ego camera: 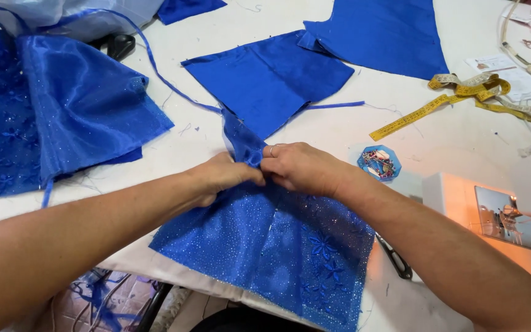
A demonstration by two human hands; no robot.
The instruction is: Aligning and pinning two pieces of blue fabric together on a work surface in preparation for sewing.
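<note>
**Pinching blue satin at the tabletop's edge**

Pinching together at the middle of the white tabletop point(339, 132), both hands are seen from above. The left hand point(219, 177) is closed with its grip on a narrow fold of royal-blue satin point(243, 142), and the right hand point(302, 169), a ring on one finger, is closed on the same fold from the other side, so that the fingertips of the two hands nearly meet. The fold is raised from the top edge of a glittering blue panel of sequinned, flower-embroidered fabric point(278, 246), which is spread under both wrists and hangs over the near edge of the tabletop.

Beyond the hands, a flat cut piece of plain blue satin point(271, 80) is laid out, with a second blue piece point(388, 34) just beyond it. A heap of shiny blue organza and glitter cloth point(50, 104) is piled at the left, and a thin blue strap point(155, 61) trails across from it toward the fold. A yellow measuring tape point(462, 98) lies coiled at the right, well apart from the hands. A small octagonal blue dish of pins point(379, 163) sits just beside the right wrist. Black scissor handles point(394, 258) show beneath the right forearm, and a white sewing machine point(493, 215) stands at the lower right.
</note>
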